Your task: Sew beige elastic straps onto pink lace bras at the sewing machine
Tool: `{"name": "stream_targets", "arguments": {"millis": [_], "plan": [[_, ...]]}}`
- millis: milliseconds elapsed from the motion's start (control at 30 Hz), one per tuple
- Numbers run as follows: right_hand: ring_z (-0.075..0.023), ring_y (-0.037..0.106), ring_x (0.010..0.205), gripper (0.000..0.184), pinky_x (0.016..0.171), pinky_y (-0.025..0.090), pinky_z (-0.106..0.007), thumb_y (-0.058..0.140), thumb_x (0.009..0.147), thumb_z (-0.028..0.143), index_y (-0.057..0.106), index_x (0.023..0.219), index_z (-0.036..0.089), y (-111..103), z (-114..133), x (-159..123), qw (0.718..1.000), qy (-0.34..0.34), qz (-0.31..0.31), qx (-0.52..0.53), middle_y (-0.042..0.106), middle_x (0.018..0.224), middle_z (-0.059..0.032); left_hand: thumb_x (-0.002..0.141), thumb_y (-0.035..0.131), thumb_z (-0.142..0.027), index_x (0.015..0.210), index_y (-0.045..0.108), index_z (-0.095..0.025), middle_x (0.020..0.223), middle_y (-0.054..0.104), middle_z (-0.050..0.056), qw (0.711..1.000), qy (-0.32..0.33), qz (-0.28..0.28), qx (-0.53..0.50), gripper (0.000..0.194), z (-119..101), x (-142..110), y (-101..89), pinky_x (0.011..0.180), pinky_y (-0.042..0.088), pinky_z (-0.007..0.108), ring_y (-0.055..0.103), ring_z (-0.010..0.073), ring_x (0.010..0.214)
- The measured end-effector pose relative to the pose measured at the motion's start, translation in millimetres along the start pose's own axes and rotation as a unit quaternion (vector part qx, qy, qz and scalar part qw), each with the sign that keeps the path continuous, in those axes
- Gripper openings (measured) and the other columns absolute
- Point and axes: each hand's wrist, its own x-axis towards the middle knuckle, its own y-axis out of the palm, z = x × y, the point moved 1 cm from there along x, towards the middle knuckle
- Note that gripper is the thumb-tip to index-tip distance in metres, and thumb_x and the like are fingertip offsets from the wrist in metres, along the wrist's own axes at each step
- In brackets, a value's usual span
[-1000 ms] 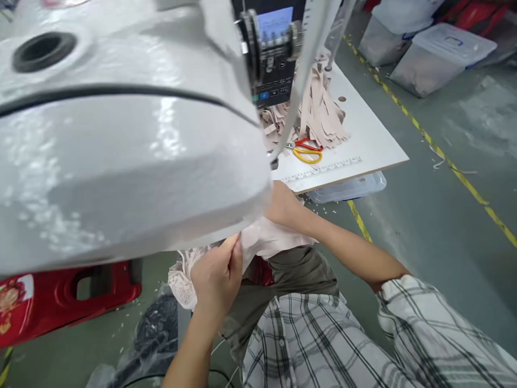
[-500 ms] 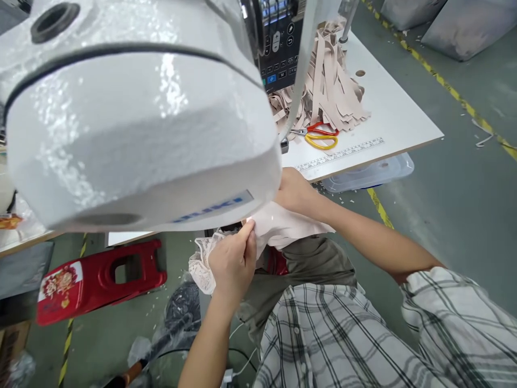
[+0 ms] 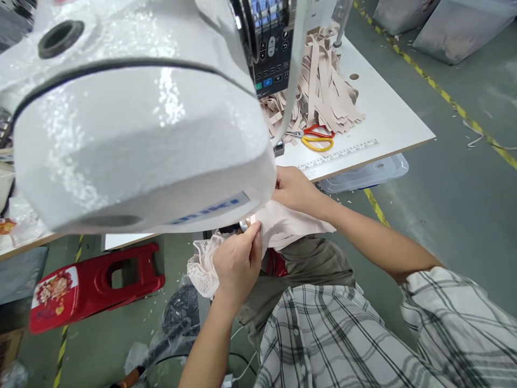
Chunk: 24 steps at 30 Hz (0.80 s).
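Note:
A pale pink piece of fabric (image 3: 288, 226) with a lace part (image 3: 203, 268) hangs at the front of the white sewing machine (image 3: 141, 151). My left hand (image 3: 238, 261) pinches the fabric's edge between thumb and forefinger, just below the machine head. The lace bunches up beside this hand, on its left. My right hand (image 3: 297, 188) is closed on the upper right of the fabric, its fingertips partly behind the machine head. The needle area is mostly hidden by the machine.
On the white table (image 3: 388, 102) lie a heap of pale pink strips (image 3: 327, 91), scissors (image 3: 319, 141) with red and yellow handles, and a printed ruler scale (image 3: 343, 153). A clear plastic tray (image 3: 367, 175) sits below the table edge. A red stool (image 3: 97, 283) stands at lower left.
My left hand has shifted slightly right and up along the fabric, and a small lit metal part now shows beside its fingertips. My right hand keeps its hold. The view has turned a little.

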Motion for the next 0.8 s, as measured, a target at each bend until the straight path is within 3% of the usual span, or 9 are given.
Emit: {"name": "stream_targets", "arguments": {"millis": [267,467,667,800], "plan": [[-0.0128,0.049,0.063,0.023,0.058,0.032,-0.025,0.059,0.084,0.04,0.058,0.075,0.019,0.9,0.1,-3.1,1.0,0.001,-0.017,0.011,0.057,0.063,0.003,0.098,0.05,-0.021,0.101,0.074,-0.018,0.058,0.068,0.0,0.999,-0.014,-0.007,-0.042,0.024,-0.3,-0.3,-4.6,0.052,0.04,0.022,0.059,0.0112,0.048],[-0.0135,0.049,0.065,0.024,0.062,0.037,-0.025,0.058,0.084,0.043,0.056,0.077,0.02,12.4,-5.5,-10.5,0.994,0.021,-0.038,0.096,0.056,0.067,0.0028,0.099,0.049,-0.023,0.101,0.073,-0.018,0.08,0.078,0.005,0.996,-0.047,-0.011,-0.077,0.024,1.1,0.5,-9.2,0.059,0.051,0.022,0.071,0.0154,0.065],[-0.0132,0.05,0.066,0.035,0.063,0.042,-0.025,0.062,0.084,0.056,0.053,0.083,0.022,28.3,-15.3,-36.8,0.948,0.109,-0.023,0.297,0.053,0.071,0.0033,0.098,0.051,-0.023,0.103,0.072,-0.017,0.089,0.079,0.006,0.986,-0.092,0.007,-0.136,0.023,1.4,-5.4,-14.5,0.068,0.055,0.022,0.074,0.0162,0.075],[-0.0099,0.045,0.06,0.042,0.056,0.036,-0.022,0.068,0.079,0.06,0.052,0.079,0.02,31.9,-12.7,-51.6,0.909,0.172,0.009,0.381,0.049,0.067,0.0052,0.096,0.052,-0.024,0.101,0.072,-0.018,0.085,0.079,0.004,0.981,-0.122,0.019,-0.152,0.021,0.3,-10.4,-17.9,0.065,0.055,0.022,0.073,0.0155,0.071]]}}
